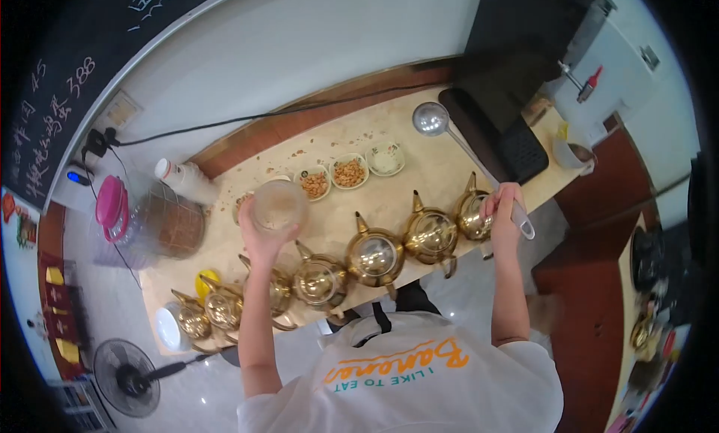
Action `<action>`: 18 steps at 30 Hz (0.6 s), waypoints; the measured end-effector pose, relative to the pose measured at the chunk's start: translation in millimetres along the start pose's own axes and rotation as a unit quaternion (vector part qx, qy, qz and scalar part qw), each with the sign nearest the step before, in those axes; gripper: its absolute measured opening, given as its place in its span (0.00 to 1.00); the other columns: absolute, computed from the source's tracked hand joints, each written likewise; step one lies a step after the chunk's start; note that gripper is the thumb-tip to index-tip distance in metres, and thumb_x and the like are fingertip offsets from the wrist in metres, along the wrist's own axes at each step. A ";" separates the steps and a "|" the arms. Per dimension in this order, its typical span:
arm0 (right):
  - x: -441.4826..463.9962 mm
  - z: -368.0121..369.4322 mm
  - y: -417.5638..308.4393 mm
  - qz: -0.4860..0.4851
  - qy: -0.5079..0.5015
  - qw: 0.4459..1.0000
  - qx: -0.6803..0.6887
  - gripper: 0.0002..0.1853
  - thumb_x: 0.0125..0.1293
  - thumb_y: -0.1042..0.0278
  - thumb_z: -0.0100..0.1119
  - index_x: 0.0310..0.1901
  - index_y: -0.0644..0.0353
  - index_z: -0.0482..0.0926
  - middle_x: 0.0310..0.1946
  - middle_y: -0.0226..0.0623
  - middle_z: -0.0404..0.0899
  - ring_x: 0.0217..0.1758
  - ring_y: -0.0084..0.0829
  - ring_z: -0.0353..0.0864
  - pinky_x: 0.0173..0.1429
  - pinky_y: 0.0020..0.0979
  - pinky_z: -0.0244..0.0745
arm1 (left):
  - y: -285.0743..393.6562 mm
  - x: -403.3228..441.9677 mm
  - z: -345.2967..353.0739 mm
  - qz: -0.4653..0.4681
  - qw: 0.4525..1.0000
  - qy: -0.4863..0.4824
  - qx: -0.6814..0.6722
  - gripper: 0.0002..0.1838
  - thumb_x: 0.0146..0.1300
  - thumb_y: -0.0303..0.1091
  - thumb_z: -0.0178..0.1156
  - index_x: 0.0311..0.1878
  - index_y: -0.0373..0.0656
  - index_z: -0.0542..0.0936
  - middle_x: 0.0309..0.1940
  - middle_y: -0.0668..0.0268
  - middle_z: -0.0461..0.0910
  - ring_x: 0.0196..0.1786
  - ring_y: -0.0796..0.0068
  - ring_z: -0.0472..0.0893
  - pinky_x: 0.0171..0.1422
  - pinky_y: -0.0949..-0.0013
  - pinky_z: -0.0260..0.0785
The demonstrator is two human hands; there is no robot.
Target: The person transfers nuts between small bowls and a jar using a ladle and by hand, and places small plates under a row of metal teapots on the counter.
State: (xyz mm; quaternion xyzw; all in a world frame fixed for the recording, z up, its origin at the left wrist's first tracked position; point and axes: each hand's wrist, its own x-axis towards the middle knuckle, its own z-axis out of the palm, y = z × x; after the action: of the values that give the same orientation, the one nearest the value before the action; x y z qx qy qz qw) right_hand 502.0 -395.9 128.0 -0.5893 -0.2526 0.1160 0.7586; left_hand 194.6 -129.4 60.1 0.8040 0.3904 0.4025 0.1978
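Observation:
My left hand (267, 240) is closed around a clear plastic tub (279, 207), held above the counter in front of the row of teapots. In my right hand (504, 205) is the handle of a metal ladle (431, 119), its round bowl reaching out over the counter. Several gold teapots stand in a row along the near edge, among them a large one (375, 258) between my arms and another (472, 214) just under my right hand. Beyond the tub sit small dishes of nuts (349, 171) and a dish with pale contents (386, 158).
A big clear jar (171, 222) with a pink lid (111, 201) stands at the left, beside stacked white cups (182, 180). Crumbs lie on the counter (337, 142). A black tray (517, 152) is at the right. A fan (127, 377) stands lower left.

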 end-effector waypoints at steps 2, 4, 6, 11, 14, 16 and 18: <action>24.0 -18.2 1.7 0.006 -0.047 0.999 0.015 0.12 0.70 0.64 0.36 0.29 0.60 0.62 0.18 0.31 0.61 0.18 0.21 0.61 0.25 0.24 0.63 | -12.2 -9.1 17.5 -0.064 0.997 0.036 -0.018 0.50 0.28 0.37 0.76 0.58 0.38 0.60 0.55 0.55 0.64 0.59 0.58 0.64 0.63 0.61 0.57; 45.3 -33.4 2.1 0.006 -0.074 0.997 0.006 0.12 0.70 0.66 0.36 0.29 0.60 0.62 0.18 0.31 0.61 0.19 0.21 0.61 0.25 0.24 0.63 | -23.2 -10.4 31.2 -0.108 0.989 0.082 -0.062 0.49 0.30 0.38 0.76 0.58 0.37 0.60 0.55 0.55 0.64 0.59 0.60 0.64 0.63 0.61 0.57; 60.7 -42.2 -4.4 0.022 -0.096 0.995 0.017 0.12 0.70 0.66 0.37 0.29 0.60 0.62 0.18 0.31 0.61 0.19 0.20 0.61 0.25 0.24 0.63 | -30.2 -17.0 36.7 -0.138 0.985 0.080 -0.058 0.50 0.31 0.38 0.75 0.59 0.36 0.59 0.55 0.54 0.62 0.59 0.60 0.64 0.63 0.60 0.57; 79.9 -56.8 0.5 0.014 -0.090 0.996 0.007 0.11 0.70 0.65 0.37 0.30 0.60 0.62 0.18 0.30 0.60 0.19 0.21 0.61 0.25 0.24 0.64 | -48.3 -43.8 49.2 -0.111 0.988 0.032 -0.106 0.55 0.32 0.39 0.75 0.62 0.35 0.53 0.58 0.54 0.58 0.61 0.60 0.61 0.64 0.59 0.55; 80.0 -61.1 0.9 0.006 -0.066 0.998 0.007 0.12 0.70 0.63 0.38 0.30 0.60 0.63 0.18 0.30 0.60 0.19 0.21 0.61 0.24 0.24 0.64 | -38.1 -38.7 45.5 -0.100 0.980 0.011 -0.171 0.61 0.30 0.38 0.76 0.65 0.37 0.45 0.60 0.54 0.55 0.63 0.60 0.59 0.66 0.59 0.54; 77.8 -62.3 2.2 -0.001 -0.051 0.999 0.013 0.13 0.70 0.61 0.39 0.30 0.60 0.63 0.18 0.30 0.60 0.19 0.21 0.61 0.24 0.24 0.63 | -29.6 -38.6 45.1 -0.098 0.977 0.022 -0.190 0.64 0.29 0.37 0.77 0.66 0.38 0.40 0.61 0.54 0.53 0.64 0.61 0.58 0.67 0.59 0.53; 73.8 -62.7 0.9 -0.011 -0.045 0.999 0.014 0.13 0.70 0.61 0.39 0.30 0.59 0.62 0.18 0.30 0.59 0.19 0.21 0.61 0.24 0.25 0.62 | -25.8 -41.5 42.2 -0.105 0.975 0.012 -0.194 0.67 0.28 0.36 0.77 0.66 0.39 0.37 0.62 0.54 0.52 0.64 0.60 0.57 0.67 0.59 0.52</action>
State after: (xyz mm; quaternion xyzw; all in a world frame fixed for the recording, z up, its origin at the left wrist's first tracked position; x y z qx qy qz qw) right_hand 597.2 -413.0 134.2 -0.5702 -0.2910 0.1375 0.7558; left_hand 200.9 -146.3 -1.8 0.7000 0.3898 0.4570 0.3863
